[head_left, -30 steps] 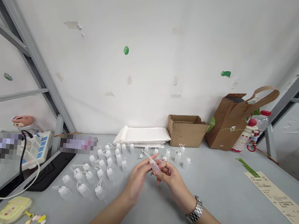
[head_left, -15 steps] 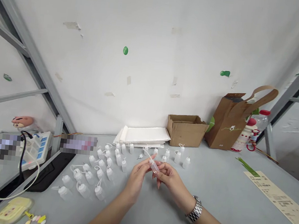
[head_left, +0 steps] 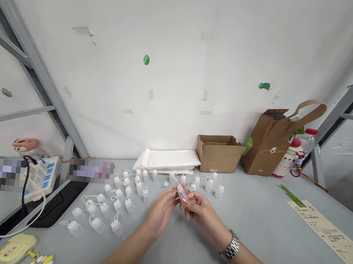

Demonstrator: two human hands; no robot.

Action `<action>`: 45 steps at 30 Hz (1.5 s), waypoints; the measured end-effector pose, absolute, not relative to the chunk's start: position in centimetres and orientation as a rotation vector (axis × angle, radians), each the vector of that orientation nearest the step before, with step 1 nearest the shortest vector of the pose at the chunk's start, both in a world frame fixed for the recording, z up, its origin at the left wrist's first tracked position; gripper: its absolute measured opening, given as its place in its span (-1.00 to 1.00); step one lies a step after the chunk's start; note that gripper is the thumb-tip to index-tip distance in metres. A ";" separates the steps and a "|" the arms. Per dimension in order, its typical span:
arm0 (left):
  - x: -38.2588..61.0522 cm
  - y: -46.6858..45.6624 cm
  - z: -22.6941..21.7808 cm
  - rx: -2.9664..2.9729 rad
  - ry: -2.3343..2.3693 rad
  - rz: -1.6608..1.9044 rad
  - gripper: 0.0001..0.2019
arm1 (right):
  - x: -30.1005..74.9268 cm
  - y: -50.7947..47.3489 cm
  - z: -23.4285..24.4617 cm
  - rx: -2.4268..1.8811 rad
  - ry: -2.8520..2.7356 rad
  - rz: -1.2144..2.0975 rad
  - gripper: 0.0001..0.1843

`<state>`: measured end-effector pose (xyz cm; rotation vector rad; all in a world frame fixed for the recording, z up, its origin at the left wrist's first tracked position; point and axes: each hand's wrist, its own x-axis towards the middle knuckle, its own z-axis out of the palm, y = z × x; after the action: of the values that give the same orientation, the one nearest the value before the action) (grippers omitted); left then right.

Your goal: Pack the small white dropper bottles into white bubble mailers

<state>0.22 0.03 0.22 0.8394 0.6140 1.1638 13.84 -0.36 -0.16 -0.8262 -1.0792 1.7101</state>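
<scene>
On a grey table [head_left: 255, 224] — white wall [head_left: 176, 77] behind — bottles [head_left: 116, 227] stand.

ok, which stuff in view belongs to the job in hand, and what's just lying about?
Likely the job:
- small bottle held between left hand and right hand
- similar bottles standing nearby
- loose white piece, perhaps a cap

Apparently just lying about:
- paper bag
- yellow case
- power strip
- printed sheet

Can't tell: cardboard box, contents hidden.

Probably a workshop, grey tabletop [head_left: 256, 237], metal frame [head_left: 45, 72], many small bottles [head_left: 116, 226], cardboard box [head_left: 219, 158]
</scene>
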 end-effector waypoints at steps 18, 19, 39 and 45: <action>0.1 0.1 0.2 0.795 0.620 1.151 -0.79 | 13.7 -0.3 -0.7 -0.697 -1.086 1.785 -0.68; 0.1 0.1 0.2 0.803 0.626 1.155 -0.80 | 13.8 -0.3 -0.6 -0.698 -1.084 1.784 -0.69; -0.1 -0.9 0.9 1.005 0.714 1.278 -0.75 | 13.9 -0.3 -0.2 -0.768 -1.287 1.554 -0.69; 0.0 -1.2 1.1 1.087 0.747 1.269 -0.67 | 13.9 -0.2 -0.6 -0.779 -1.281 1.542 -0.74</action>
<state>-0.03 -1.19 1.07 1.0866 0.7471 1.2687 13.92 -0.22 -0.60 -0.7790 -1.2808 1.5415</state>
